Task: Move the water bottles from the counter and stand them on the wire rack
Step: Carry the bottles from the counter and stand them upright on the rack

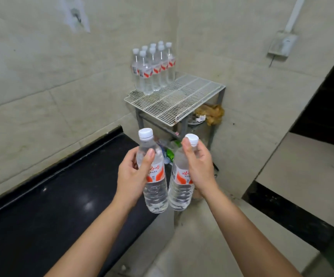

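A person's two bare forearms reach forward, each hand carrying one clear plastic water bottle. The left hand (131, 172) is wrapped around the upper body of the left bottle (156, 193), with the thumb lying across its front just above the red and white label. The right hand (199, 166) grasps the right bottle (180, 196) high up, with fingers curled around its shoulder and the thumb close beside its white cap (192, 139). Both bottles are upright and leaning slightly. They are held in the air close side by side, and their lower ends are nearly touching between the two hands.

Beyond the hands, in the corner of two tiled walls, stands a white wire rack (192, 92) on a grey metal frame. A cluster of bottles (154, 72) with white caps and the same labels stands upright on the rack's far left corner against the wall. The rest of the grid is bare.

Below and to the left of the left hand runs a glossy black worktop (52, 206) along the wall. Under the rack, beyond the right hand, lies a crumpled brown bag (212, 114) among other litter.
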### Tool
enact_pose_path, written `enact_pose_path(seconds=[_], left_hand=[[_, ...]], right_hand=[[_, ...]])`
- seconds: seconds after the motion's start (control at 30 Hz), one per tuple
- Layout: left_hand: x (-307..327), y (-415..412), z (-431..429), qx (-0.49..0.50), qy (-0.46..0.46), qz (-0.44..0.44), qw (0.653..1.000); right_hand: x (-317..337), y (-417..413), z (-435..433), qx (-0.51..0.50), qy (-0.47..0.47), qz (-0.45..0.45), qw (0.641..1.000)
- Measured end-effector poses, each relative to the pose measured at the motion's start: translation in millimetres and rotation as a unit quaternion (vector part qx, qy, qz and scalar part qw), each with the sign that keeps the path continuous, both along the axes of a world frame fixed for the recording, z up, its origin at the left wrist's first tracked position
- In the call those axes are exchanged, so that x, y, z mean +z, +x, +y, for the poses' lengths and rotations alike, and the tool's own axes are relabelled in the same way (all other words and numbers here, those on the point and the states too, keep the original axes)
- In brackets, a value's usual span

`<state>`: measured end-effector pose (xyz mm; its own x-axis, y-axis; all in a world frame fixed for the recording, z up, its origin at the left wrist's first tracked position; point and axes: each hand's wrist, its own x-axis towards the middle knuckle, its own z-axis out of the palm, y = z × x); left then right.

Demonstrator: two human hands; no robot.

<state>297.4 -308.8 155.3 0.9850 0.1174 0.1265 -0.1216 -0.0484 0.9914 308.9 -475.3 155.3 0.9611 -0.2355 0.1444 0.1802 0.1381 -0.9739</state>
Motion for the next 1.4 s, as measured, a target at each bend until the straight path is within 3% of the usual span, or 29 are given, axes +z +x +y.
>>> enact_pose_path(seconds=[0.23,0.5,0.77,1.1,1.4], left_hand=[[34,64,-78,-0.027,0.091,-0.105,0.990],[33,159,-118,0.035,0.069,-0.140,0.987],[35,309,-126,0.119,0.039,-0.152,0.980],[18,446,-107,0.153,0.086,-0.071,0.982],[11,510,-97,0.213,0.053,-0.003,0.976]], right_hand=[[34,57,-77,-0.022,-0.046,-0.056,0.997],[44,152,-110,0.004,-0.060,-0.088,0.994],[76,310,-145,0.033,-0.095,-0.114,0.988],[67,480,-147,0.044,-0.237,-0.157,0.958],[36,591,-98,0.204,-0.166,-0.125,0.957]])
